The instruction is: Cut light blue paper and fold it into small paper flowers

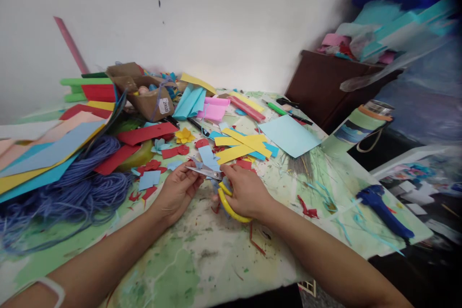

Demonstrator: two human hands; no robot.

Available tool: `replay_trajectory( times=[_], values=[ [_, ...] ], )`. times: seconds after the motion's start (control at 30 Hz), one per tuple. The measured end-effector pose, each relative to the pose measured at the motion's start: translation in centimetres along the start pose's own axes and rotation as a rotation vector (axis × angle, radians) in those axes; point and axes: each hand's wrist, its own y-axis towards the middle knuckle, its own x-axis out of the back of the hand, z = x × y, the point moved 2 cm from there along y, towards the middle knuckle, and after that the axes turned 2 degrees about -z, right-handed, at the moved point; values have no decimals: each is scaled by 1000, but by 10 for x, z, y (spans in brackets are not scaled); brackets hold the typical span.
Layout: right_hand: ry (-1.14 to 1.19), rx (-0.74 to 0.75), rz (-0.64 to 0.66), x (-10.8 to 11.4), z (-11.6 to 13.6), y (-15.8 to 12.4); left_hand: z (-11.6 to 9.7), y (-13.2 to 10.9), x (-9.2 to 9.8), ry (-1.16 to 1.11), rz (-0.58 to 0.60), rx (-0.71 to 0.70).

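Observation:
My right hand [249, 192] is closed around the yellow handles of a pair of scissors [205, 172], whose blades point left and lie slightly apart. At their tips, my left hand [179, 191] has its thumb and fingers pinched together on what looks like a small light blue piece of paper [195, 161], mostly hidden by the fingers and blades. Just beyond the hands lie a blue paper strip [207, 155], crossed yellow paper strips [245, 144] and red scraps. A yellow paper flower [184, 135] and a blue paper flower [160, 146] sit farther back.
Coloured paper sheets [54, 154] and blue yarn [90, 187] fill the left side. Behind are a cardboard box [151, 103] and a light blue sheet [290, 134]. At right stand a bottle [355, 127] and a blue glue gun [384, 211] near the table edge.

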Motion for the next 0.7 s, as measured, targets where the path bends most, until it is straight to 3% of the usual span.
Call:
replay_trajectory(
  times=[0.7],
  values=[
    [-3, 49, 65, 4, 8, -3, 1, -8, -3, 13, -8, -3]
  ],
)
